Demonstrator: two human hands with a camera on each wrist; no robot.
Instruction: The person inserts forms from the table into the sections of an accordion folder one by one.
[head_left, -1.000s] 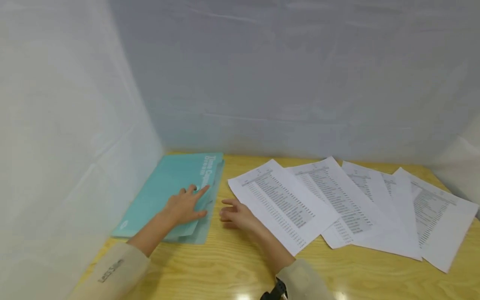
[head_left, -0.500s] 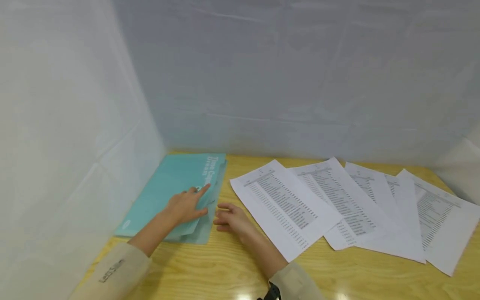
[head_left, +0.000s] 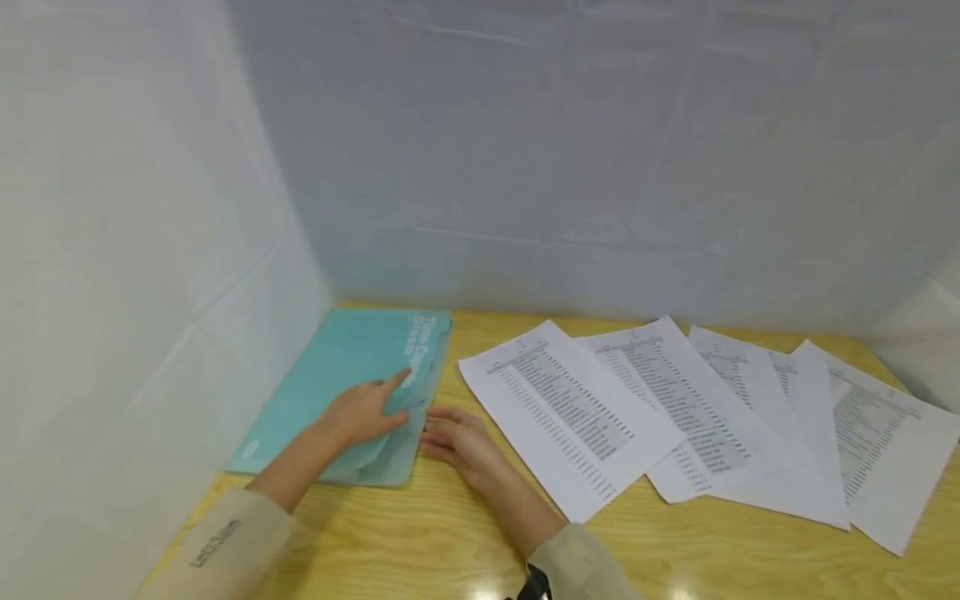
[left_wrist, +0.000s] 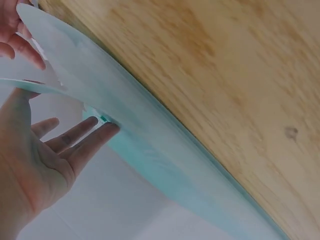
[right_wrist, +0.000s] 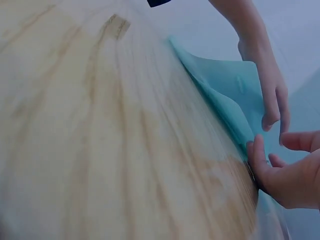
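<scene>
left hand point(head_left: 366, 412) lies flat, fingers straight, on teal folder point(head_left: 352, 367); right hand point(head_left: 454, 439) pinches its open edge, long axis running away from both.

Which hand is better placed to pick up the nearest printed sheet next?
Probably the right hand: it lies beside the nearest printed sheet, while the left hand rests on the teal folder, farther away.

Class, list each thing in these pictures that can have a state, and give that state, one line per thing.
teal folder: flat on the table, front edge being lifted
left hand: fingers straight, pressing on the folder
right hand: fingers at the folder's edge
printed sheets: fanned out, overlapping
</scene>
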